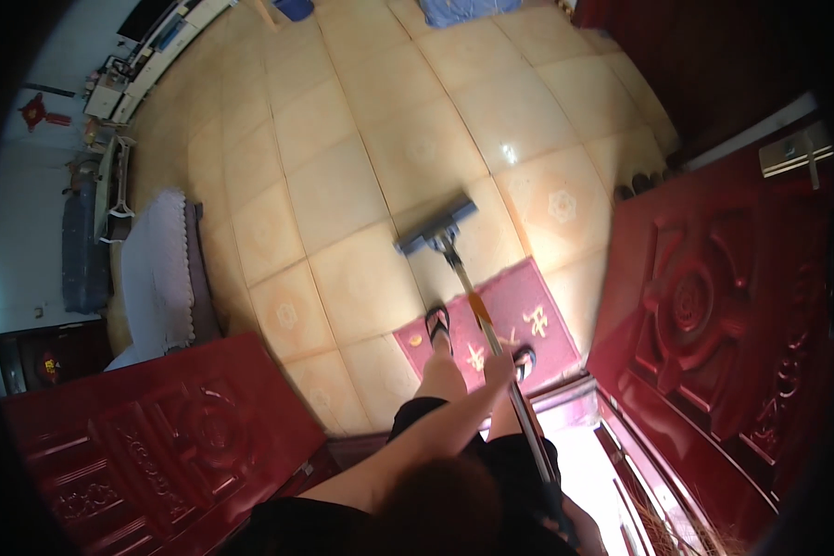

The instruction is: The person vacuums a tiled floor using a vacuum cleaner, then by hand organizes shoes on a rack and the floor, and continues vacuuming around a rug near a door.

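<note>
Left hand (499,369) clamped mid-pole on long metal-handled flat grey mop (438,225); right hand (574,514) probably gripping pole end, blurred, cannot tell. Keep head flat on beige tile floor (343,185), strokes beyond red doormat (528,310).

Daylight glares at the doorway (588,473), tiled floor (361,157) warmly lit, fisheye edges dark.

Dark flat screen (148,17) at far wall, top left; red hanging ornament sign (35,111) left wall.

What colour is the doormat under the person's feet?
Dark red doormat with pale yellow characters, best seen in the head view.
</note>
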### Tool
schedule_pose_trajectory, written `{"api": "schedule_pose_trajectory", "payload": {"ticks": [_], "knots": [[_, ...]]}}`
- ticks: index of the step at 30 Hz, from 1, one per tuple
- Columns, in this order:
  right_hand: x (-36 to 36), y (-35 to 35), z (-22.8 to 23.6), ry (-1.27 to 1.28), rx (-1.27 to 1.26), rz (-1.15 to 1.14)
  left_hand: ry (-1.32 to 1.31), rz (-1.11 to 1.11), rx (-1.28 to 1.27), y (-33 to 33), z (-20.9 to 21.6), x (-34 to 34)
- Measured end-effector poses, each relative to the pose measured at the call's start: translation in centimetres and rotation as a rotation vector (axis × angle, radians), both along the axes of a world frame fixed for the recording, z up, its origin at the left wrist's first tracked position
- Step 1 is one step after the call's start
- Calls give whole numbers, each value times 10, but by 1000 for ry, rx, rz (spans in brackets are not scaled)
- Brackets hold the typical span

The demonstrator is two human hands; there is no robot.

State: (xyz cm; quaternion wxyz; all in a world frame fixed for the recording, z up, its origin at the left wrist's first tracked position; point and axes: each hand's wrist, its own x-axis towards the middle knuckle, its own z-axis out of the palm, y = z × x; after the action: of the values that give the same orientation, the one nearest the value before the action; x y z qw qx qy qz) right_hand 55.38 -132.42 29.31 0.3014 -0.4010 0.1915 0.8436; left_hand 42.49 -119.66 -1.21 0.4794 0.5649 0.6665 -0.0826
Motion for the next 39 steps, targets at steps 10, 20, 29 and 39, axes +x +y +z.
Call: {"api": "schedule_pose_trajectory", "payload": {"ticks": [10, 20, 29, 39], "knots": [[-46, 78, -38, -60, 38, 43, 216, -549, 579, 107, -20, -60], [-84, 205, -105, 81, -41, -92, -218, 560, -98, 295, -99, -111], [-155, 388, -207, 145, 96, -179, -420, 867, -70, 539, -119, -160], [-141, 305, -211, 133, 44, -215, -355, 717, -14, 443, -123, -148]]}}
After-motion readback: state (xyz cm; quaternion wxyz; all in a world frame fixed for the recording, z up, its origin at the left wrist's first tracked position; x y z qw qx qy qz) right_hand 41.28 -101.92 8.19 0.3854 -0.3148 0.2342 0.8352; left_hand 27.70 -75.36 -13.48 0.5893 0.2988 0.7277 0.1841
